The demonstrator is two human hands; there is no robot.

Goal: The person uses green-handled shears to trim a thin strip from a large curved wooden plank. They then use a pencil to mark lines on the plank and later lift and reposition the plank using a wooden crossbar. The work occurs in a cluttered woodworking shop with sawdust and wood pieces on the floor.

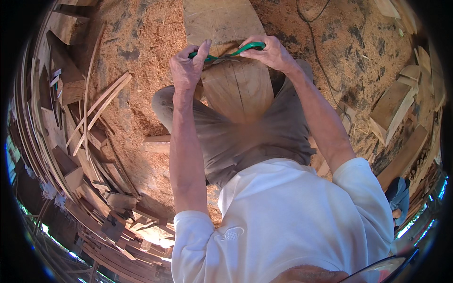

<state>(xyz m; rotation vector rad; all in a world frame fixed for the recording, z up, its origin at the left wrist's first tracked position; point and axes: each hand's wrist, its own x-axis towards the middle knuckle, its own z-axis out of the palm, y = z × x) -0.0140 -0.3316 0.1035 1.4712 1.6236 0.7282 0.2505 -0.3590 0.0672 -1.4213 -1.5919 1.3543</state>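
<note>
My two hands hold a green-handled spokeshave [253, 45] across a wide wooden board [231, 89]. The left handle is in my left hand [187, 67], fingers closed and thumb pointing up. Round the other handle my right hand [269, 53] is closed, thumb and fingers pressing on it. The tool's dark metal middle rests on or just above the board; I cannot tell which. A dark line runs lengthwise along the wood. The board lies between my bent legs and extends away from me.
Sawdust and shavings cover the ground [141, 61]. Thin strips [101, 111] and offcuts pile up at left. Thick wood blocks [394, 108] lie at right. A black cable [315, 52] crosses the ground ahead. Part of another person in blue [400, 200] shows at the right edge.
</note>
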